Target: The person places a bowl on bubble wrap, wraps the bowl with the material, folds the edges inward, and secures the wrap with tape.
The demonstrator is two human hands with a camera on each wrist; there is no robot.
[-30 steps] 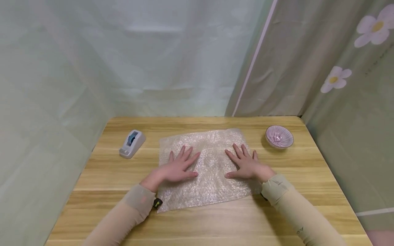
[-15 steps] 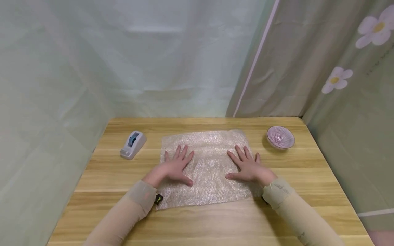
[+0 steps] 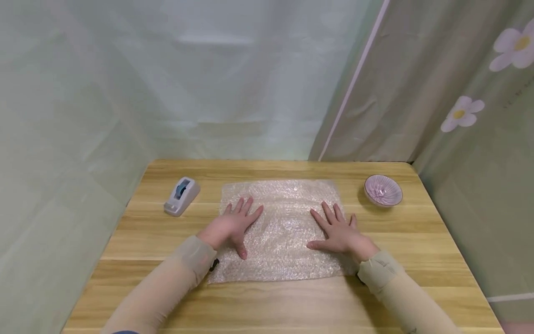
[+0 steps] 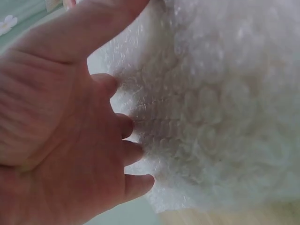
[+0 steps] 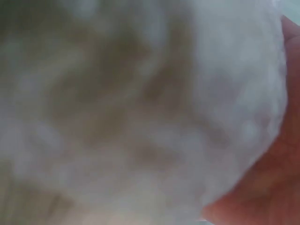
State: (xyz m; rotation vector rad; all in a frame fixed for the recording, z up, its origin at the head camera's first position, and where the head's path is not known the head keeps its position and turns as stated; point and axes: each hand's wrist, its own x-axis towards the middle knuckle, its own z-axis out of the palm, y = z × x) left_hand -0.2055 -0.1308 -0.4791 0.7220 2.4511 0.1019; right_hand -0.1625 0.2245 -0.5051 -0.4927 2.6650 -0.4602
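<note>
A clear sheet of bubble wrap [image 3: 283, 232] lies spread on the wooden table, slightly wrinkled. On its left part rests my left hand [image 3: 231, 227], fingers spread and straight, thumb pointing toward the near edge. My right hand [image 3: 340, 234] lies on the right part in the same spread way, its thumb pointing left. In the left wrist view the left palm [image 4: 61, 126] shows, with the fingertips touching the bubble wrap [image 4: 211, 103]. Blurred bubble wrap [image 5: 131, 112] fills most of the right wrist view, with part of the right hand [image 5: 262, 187] at its edge.
A white tape dispenser [image 3: 182, 196] with a blue roll stands at the back left of the table [image 3: 271, 311]. At the back right sits a small purple striped bowl [image 3: 383, 190]. Curtains [image 3: 233, 83] hang behind and along both sides.
My left thumb has swung down and left toward the near edge, away from the middle of the sheet. The bubble wrap's near edge lies straighter. My right hand has barely moved.
</note>
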